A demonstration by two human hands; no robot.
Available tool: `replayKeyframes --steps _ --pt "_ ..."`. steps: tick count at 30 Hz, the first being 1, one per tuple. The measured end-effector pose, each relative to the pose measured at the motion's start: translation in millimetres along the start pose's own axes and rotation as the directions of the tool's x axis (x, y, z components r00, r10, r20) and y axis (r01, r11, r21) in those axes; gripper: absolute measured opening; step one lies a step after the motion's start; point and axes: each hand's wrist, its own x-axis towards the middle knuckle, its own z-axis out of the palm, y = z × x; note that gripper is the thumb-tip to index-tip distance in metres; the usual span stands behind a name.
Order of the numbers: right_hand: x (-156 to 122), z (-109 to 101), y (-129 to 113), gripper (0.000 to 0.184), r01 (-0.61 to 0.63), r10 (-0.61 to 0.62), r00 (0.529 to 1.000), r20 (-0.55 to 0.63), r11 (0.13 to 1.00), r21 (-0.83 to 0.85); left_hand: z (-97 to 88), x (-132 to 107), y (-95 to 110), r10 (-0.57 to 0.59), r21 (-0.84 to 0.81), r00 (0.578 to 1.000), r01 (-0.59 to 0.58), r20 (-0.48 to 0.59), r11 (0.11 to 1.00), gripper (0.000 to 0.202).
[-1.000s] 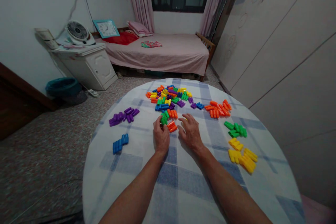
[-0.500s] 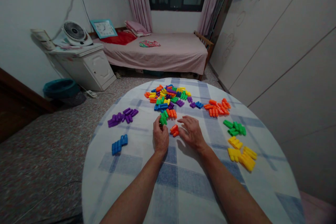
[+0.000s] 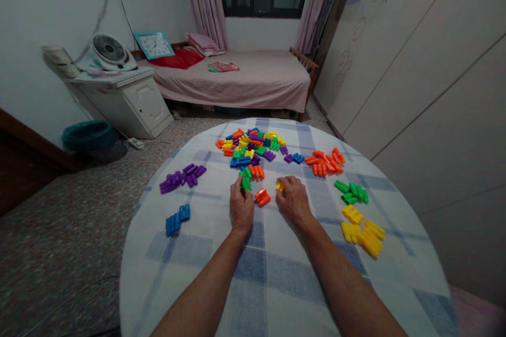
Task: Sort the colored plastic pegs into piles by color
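Observation:
My left hand (image 3: 242, 209) rests on the table with its thumb and fingers around a green plastic building block (image 3: 246, 184). A yellow building block (image 3: 279, 186) pokes out from under the curled fingers of my right hand (image 3: 293, 199), which hides most of it. Between the hands lies an orange block (image 3: 262, 197), touched by neither. Just beyond my left fingertips, another orange block (image 3: 256, 171) sits beside the green pieces. Farther back is a mixed pile of coloured blocks (image 3: 253, 142).
Purple blocks (image 3: 182, 177) and blue blocks (image 3: 177, 219) lie on the left. On the right are groups of orange (image 3: 324, 162), green (image 3: 351, 192) and yellow blocks (image 3: 363, 231). A checked cloth (image 3: 253, 284) covers the round table. Behind it stands a bed (image 3: 245, 81).
My right hand has shifted slightly right, away from the orange block, and its fingers have curled in. A yellow block now shows at its fingertips. My left hand stays at the green block.

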Motion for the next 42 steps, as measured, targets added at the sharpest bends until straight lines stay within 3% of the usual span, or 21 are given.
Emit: replayKeyframes --steps 3,7,10,17,21,23,30,38,42 --pt "1 -4 -3 0.025 -0.045 0.045 0.999 -0.013 0.998 -0.041 0.1 -1 0 0.049 0.076 0.999 -0.050 0.024 0.996 0.047" --pt "14 -8 -8 0.027 -0.080 0.083 0.995 -0.049 0.996 0.050 1.1 -1 0 0.101 0.110 0.994 -0.105 0.046 0.988 0.042" --pt "34 -11 -18 0.031 -0.006 0.006 1.000 -0.019 0.999 0.045 1.5 -1 -1 0.116 0.110 0.991 -0.122 0.060 0.986 0.041" --pt "97 -9 -43 0.050 0.183 -0.172 0.982 0.074 0.966 -0.184 1.0 -1 -3 0.122 0.092 0.991 -0.128 0.060 0.988 0.040" --pt "124 3 -50 0.052 0.372 -0.322 0.918 0.230 0.902 -0.220 1.0 -1 -5 0.147 0.088 0.987 -0.153 0.065 0.984 0.039" --pt "130 7 -53 0.047 0.395 -0.329 0.896 0.299 0.897 -0.199 0.7 -1 -6 0.151 0.079 0.987 -0.155 0.064 0.985 0.038" --pt "114 4 -49 0.030 0.187 -0.138 0.961 0.241 0.963 -0.194 0.6 1 -10 0.167 0.097 0.984 -0.172 0.058 0.980 0.036" --pt "80 1 -4 0.029 -0.089 0.102 0.983 0.151 0.992 -0.090 1.1 1 -7 0.137 0.129 0.989 -0.143 0.053 0.981 0.037" --pt "73 2 2 0.040 -0.016 0.021 0.995 0.101 0.999 -0.052 0.3 1 -8 0.134 0.127 0.989 -0.142 0.068 0.982 0.036"
